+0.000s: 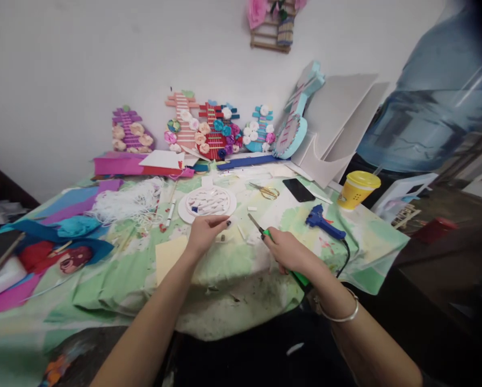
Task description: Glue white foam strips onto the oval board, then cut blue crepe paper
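1. Both hands are over the near part of the tabletop [208, 264]: my left hand [202, 235] has its thumb and fingers drawn together, though I can't tell whether anything sits between them; my right hand [286, 250] is wrapped around a green-handled tool [300, 277], its flat metal blade [255, 221] slanting up and left toward the middle.
2. At far left I have a blue sheet [15, 228], with a heap of white string [123, 204] to its right.
3. Next come a white marker [170, 213] and some pale yellow paper [168, 259], near my left forearm.
4. Just beyond my left hand lies a round white board [233, 203] covered with small white pieces [208, 200].
5. Between that board and my blade tip is a little white block [252, 208], with gold-handled scissors [270, 192] farther back.
6. To the right I see a black phone [299, 190], then a blue glue gun [325, 222] beyond my right hand, and a yellow cup [357, 191] near the edge.
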Motion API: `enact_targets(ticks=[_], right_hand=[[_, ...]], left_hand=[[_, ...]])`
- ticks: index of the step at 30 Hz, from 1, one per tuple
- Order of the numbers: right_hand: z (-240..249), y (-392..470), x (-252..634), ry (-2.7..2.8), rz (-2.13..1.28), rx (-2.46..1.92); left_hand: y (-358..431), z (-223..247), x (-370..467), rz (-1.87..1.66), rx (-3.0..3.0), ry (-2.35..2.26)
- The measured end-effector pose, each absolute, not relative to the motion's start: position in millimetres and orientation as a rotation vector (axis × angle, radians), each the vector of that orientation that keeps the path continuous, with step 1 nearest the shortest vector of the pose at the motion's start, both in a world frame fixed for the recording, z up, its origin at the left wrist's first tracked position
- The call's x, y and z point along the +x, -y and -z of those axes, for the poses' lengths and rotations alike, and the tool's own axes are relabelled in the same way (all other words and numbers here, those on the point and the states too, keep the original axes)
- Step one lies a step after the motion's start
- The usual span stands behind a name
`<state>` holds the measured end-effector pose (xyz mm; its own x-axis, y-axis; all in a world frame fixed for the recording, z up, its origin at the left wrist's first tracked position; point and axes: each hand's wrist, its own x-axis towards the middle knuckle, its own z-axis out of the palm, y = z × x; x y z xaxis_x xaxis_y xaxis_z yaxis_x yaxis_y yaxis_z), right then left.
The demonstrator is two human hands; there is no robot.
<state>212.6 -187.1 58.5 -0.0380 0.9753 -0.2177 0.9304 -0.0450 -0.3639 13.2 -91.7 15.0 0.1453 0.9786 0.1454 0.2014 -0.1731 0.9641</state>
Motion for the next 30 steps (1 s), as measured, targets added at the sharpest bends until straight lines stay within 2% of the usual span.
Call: enact_targets(ticks=[3, 6, 12, 22, 30], right_hand=[[-57.2, 169.5, 224.6, 2.021, -0.833, -1.950], [-51.7, 161.6, 237.3, 1.858, -0.869, -1.885], [-44.3, 153.9, 257.6, 1.892, -0.297, -2.108], [-31.1, 140.7, 256.9, 2.023, -0.142, -2.245], [-22.7, 133.7, 256.3, 1.908, -0.055, -2.347]], left_hand=[[68.9, -18.2, 11.3, -1.104, 1.457, -1.164], [50.2, -22.6, 14.9, -1.090, 1.425, -1.152], [13.9, -36.0, 33.4, -0.998, 1.458, -1.114], [-58.9, -35.1, 66.6, -0.752, 1.776, -1.209], [-105.2, -27.6, 98.6, -0.515, 2.056, -1.248]])
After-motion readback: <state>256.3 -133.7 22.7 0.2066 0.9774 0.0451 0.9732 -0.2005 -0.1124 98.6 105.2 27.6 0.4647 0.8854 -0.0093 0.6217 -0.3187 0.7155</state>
